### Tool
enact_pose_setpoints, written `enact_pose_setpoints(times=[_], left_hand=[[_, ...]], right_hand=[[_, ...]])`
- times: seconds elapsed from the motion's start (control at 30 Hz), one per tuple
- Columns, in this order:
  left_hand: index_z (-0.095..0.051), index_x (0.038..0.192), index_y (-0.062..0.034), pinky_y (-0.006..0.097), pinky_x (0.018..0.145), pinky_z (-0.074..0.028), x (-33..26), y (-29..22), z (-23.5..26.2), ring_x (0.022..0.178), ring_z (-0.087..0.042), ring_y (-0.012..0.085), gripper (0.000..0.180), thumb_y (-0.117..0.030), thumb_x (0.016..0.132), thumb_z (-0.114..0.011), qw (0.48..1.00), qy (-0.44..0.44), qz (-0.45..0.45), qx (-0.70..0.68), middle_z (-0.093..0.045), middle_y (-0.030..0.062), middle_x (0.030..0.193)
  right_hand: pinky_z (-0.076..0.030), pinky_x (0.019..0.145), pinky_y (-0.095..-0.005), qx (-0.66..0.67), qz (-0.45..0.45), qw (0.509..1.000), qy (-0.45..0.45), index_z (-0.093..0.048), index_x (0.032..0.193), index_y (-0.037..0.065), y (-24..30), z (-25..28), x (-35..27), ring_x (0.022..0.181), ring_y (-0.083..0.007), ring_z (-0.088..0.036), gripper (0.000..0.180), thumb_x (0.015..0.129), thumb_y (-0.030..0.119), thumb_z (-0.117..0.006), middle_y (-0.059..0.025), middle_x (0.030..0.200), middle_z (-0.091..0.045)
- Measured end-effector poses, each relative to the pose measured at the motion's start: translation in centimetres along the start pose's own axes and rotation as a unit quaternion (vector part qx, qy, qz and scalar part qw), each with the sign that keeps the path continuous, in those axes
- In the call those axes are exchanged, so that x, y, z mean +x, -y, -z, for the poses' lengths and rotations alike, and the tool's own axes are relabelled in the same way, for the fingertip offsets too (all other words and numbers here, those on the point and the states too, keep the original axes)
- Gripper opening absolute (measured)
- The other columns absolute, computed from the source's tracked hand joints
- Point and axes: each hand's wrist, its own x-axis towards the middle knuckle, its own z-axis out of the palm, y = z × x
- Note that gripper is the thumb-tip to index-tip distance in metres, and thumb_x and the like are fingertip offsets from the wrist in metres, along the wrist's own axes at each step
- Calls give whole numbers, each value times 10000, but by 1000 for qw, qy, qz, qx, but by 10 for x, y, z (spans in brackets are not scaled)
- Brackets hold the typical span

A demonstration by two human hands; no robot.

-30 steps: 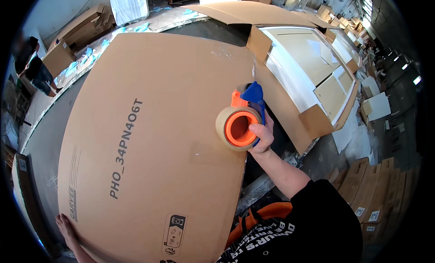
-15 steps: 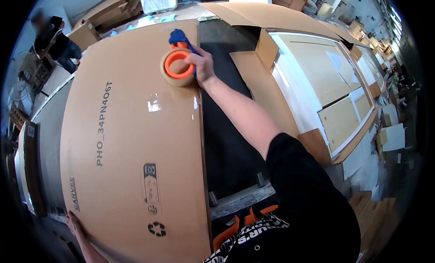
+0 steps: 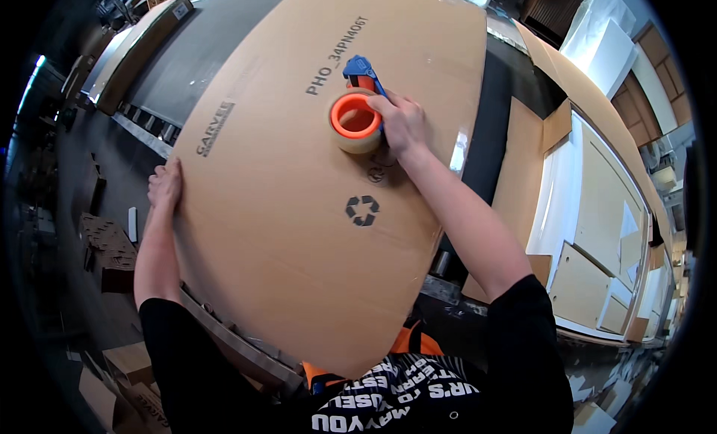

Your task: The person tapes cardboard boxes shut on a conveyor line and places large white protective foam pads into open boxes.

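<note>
A large flat brown cardboard carton (image 3: 299, 232) lies in front of me, printed with dark lettering and a recycling mark. My right hand (image 3: 403, 125) is closed around the handle of a blue and orange tape dispenser (image 3: 362, 69), which carries a wide roll of packing tape (image 3: 358, 141). The dispenser is over the carton's upper face; whether it touches the card I cannot tell. My left hand (image 3: 165, 186) rests at the carton's left edge, its fingers curled over the border. Shiny tape (image 3: 458, 152) shows along the right edge.
Dark conveyor belt (image 3: 502, 128) runs beneath the carton, with a metal frame and rollers near me. To the right, an opened carton holds pale panels (image 3: 609, 187) in white foam. Another boxed item (image 3: 142, 49) is at the far left. Cardboard scraps (image 3: 112, 243) lie on the left floor.
My view has swung left. The right hand has brought the tape dispenser from the carton's far right edge nearer to me, over its printed middle. My left hand still holds the left edge.
</note>
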Motion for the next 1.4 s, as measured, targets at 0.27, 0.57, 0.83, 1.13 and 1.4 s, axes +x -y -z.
enact_pose_setpoints(times=[0.27,0.57,0.83,1.13,1.4], left_hand=[[-575,1286,-47,512,1033,-427,24,30,-34,1238,-556,406,888,-804,851,-416,981,-5,-27,-192,-590,232,1320],[-602,1311,54,485,1046,-447,33,68,11,1289,-561,370,1137,-915,809,-281,992,93,-58,-65,-577,241,1380],[-658,1254,1,476,1029,-474,-101,126,24,1227,-605,381,912,-783,902,-352,982,96,-52,-155,-636,245,1284],[-672,1236,-43,500,1016,-475,-197,186,18,1204,-608,407,822,-736,908,-375,977,81,-20,-195,-651,237,1257],[-650,1151,-19,461,1076,-374,-139,240,-93,1240,-462,345,426,-386,1011,-485,861,-188,-214,-422,-545,165,1318]], right_hand=[[-240,1125,-562,-300,66,937,-163,-407,1410,-16,-25,39,-263,1359,-487,-268,768,773,242,-749,-331,1503,-276],[-513,920,-459,-196,-150,960,-133,-558,1274,-44,-21,-6,-322,1081,-401,-661,573,894,353,-722,-281,1114,-679],[-432,1054,-353,-119,-144,973,-135,-492,1376,-126,-49,81,-312,1232,-260,-576,653,929,288,-724,-241,1338,-598],[-480,981,-358,-210,-56,969,-116,-588,1302,-66,-40,114,-377,1104,-245,-648,464,992,278,-609,-208,1169,-700],[-219,1155,-576,-549,76,831,-50,-322,1520,85,16,43,-428,1393,-363,-338,907,782,351,-776,-177,1477,-380]])
